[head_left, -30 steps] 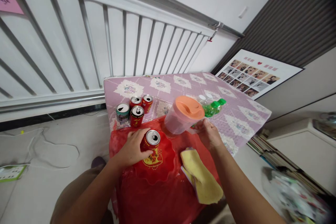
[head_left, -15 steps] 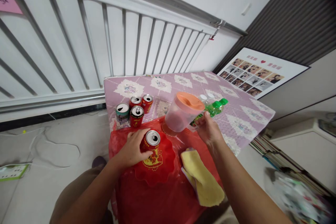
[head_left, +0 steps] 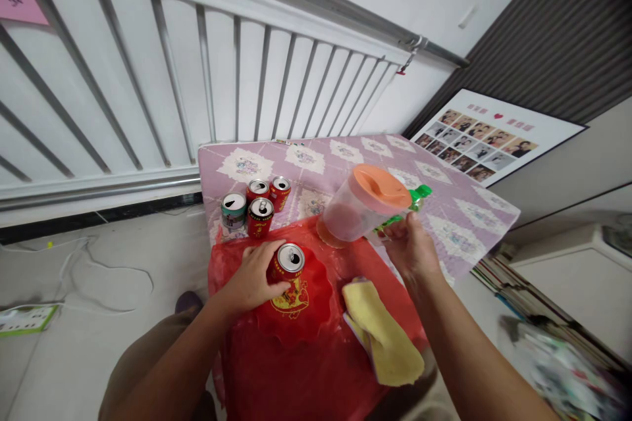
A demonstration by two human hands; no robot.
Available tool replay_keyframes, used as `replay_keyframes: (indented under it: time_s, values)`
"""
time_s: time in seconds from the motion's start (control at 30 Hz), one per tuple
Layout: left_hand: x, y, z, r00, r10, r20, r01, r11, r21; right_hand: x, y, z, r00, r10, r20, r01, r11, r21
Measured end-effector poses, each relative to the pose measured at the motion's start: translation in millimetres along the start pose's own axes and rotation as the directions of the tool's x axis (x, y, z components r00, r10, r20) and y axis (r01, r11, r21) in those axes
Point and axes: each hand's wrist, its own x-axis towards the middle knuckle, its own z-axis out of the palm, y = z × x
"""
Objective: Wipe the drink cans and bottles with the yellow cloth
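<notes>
My left hand (head_left: 257, 276) is wrapped round a red can (head_left: 288, 262) with an opened top, standing upright on a red scalloped tray (head_left: 316, 306). My right hand (head_left: 412, 247) grips the handle of a translucent pitcher (head_left: 348, 210) with an orange lid (head_left: 381, 187). The pitcher leans to the right, its base near the back edge of the red plastic sheet (head_left: 306, 378). A little amber liquid shows at its bottom. To the right of the tray lies a folded yellow cloth (head_left: 385, 335).
Several opened cans, one of them a green can (head_left: 234, 212), stand at the left of the patterned tablecloth (head_left: 345, 151). Bottles with green caps (head_left: 421, 192) are partly hidden behind the pitcher. A white radiator (head_left: 247, 79) runs behind the table.
The pitcher has moved to the right and tilts further right, with my right hand on its handle. My left hand stays round the red can.
</notes>
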Motion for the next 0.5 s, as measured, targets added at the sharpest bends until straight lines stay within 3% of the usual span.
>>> replay_keyframes:
  time_s: [0.3,0.5]
  values:
    - [0,3,-0.4,1.0,-0.016,-0.019,0.016,1.0,-0.004,-22,-69,3,0.999,0.01,0.047,-0.006,0.998,-0.07]
    - [-1,1,0.2,0.999,-0.011,-0.044,0.01,1.0,-0.012,-50,-100,9,0.999,-0.003,0.05,0.016,0.967,-0.256]
